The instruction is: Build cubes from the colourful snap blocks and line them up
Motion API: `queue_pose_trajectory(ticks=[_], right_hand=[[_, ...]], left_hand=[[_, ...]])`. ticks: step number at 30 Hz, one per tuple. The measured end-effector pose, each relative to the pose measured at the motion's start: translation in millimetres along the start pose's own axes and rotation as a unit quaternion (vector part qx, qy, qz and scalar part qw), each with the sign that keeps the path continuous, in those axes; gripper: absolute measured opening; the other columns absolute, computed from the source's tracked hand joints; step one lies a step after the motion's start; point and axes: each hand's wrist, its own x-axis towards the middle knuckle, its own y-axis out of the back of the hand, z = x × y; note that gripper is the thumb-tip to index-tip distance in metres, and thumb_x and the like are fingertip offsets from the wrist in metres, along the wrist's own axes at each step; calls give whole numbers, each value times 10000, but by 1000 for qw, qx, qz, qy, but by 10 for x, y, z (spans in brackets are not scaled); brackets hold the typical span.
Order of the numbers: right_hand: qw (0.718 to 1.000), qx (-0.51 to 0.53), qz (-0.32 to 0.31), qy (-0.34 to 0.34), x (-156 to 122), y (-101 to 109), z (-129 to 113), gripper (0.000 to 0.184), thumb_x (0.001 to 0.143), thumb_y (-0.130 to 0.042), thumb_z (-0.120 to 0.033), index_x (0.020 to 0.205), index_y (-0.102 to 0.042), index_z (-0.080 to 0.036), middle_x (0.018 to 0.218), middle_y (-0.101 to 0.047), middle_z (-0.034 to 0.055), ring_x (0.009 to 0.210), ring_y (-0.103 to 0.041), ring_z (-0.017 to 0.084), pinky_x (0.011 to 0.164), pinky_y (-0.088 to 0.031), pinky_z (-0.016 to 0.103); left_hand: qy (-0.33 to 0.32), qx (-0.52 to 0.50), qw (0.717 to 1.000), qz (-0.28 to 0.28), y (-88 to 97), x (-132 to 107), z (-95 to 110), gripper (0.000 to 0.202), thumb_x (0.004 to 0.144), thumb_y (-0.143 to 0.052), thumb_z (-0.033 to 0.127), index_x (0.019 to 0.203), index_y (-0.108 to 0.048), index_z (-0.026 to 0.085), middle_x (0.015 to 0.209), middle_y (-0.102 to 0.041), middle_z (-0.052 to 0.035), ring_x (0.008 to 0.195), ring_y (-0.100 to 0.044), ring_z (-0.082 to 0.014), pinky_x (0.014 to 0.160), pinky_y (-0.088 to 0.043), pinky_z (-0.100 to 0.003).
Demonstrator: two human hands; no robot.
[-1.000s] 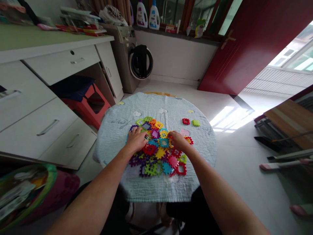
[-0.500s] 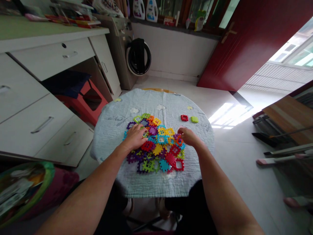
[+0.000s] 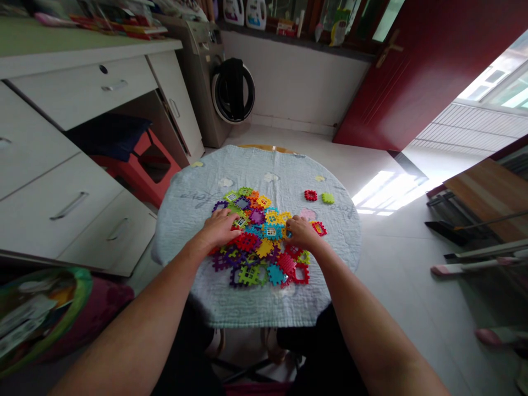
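Observation:
A heap of colourful plastic interlocking blocks, flat squares with toothed edges and some with window grids, lies on the cloth-covered round table (image 3: 264, 313). My left hand (image 3: 218, 227) rests on the heap's left side, thumb and fingers apart, touching a green window block (image 3: 241, 221). Over the right side my right hand (image 3: 303, 231) has its fingers bent together at the yellow and blue blocks; its fingertips are partly hidden, and I cannot tell what they grip. Just right of this hand lies a red block (image 3: 319, 228) with orange in it. A turquoise window block (image 3: 271, 231) sits between the hands.
A red block (image 3: 311, 195) and a light green block (image 3: 328, 198) lie apart at the back right of the table. White drawers (image 3: 70, 206) and a red stool (image 3: 150, 190) stand left, a full bin (image 3: 99, 297) at lower left. Behind is a washing machine (image 3: 206, 82).
My right hand has moved left onto the heap. A red block with orange in it now lies to its right, apart from the heap. My left hand stays on the left side.

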Motion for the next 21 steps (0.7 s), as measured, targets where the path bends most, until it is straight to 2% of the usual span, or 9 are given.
queue_pose_trajectory(ticks=[3,5,7,9,11,12,13,15,21], right_hand=[[988,145,47,-18,35,24,28,367,655,-717,-314,966,-573,-182,988,-603,79,890,-551,206,789,-438,322],[953,290,69,-59,44,77,52,360,638,-683,-271,965,-557,-188,933,-600,49,816,-557,178,723,-454,306],[882,457,75,-87,46,147,79,323,647,-632,-255,954,-548,-201,903,-595,29,769,-562,160,668,-471,294],[778,617,77,-92,50,214,118,309,655,-598,-249,956,-541,-218,925,-600,23,772,-577,154,659,-502,298],[679,722,85,-99,62,257,177,336,645,-584,-218,977,-536,-234,950,-611,21,781,-593,152,671,-535,313],[650,746,95,-112,73,262,215,359,633,-586,-192,986,-536,-238,954,-617,23,779,-599,151,671,-547,317],[639,751,107,-128,88,254,258,383,617,-590,-163,989,-537,-239,953,-622,27,773,-602,151,663,-556,316],[654,726,137,-162,126,201,357,408,589,-594,-111,974,-538,-234,935,-621,30,752,-606,148,629,-562,302],[761,600,175,-172,282,-54,641,426,609,-623,-136,1017,-535,-220,894,-596,9,690,-588,126,580,-545,272]], left_hand=[[-1,8,1000,-13,33,-14,15,522,817,-537,450,1271,-566,194,1363,-496,-133,1284,-430,-304,1037,-389,-406],[-3,9,1000,-17,45,-17,27,531,822,-533,446,1288,-556,191,1369,-493,-135,1286,-431,-302,1039,-387,-400],[-8,7,1000,-15,42,-11,26,528,823,-533,444,1284,-562,187,1367,-496,-138,1283,-435,-306,1039,-385,-397],[-17,5,1000,-9,21,2,12,524,822,-537,447,1273,-570,184,1363,-502,-140,1277,-442,-310,1039,-383,-394],[-25,4,1000,-4,-6,17,-7,529,820,-543,451,1271,-572,177,1363,-505,-142,1271,-451,-309,1041,-379,-387],[-26,4,1000,-2,-18,23,-14,533,819,-545,451,1275,-568,174,1364,-505,-141,1268,-456,-306,1042,-377,-382],[-26,4,1000,-1,-28,28,-19,538,819,-546,450,1280,-563,173,1363,-507,-138,1264,-461,-301,1044,-375,-376],[-25,5,1000,-2,-35,34,-19,536,822,-542,449,1282,-558,173,1353,-515,-130,1252,-473,-290,1046,-374,-367],[-35,14,999,-22,-14,39,4,517,838,-529,441,1273,-552,163,1331,-529,-133,1243,-477,-290,1031,-386,-369]])
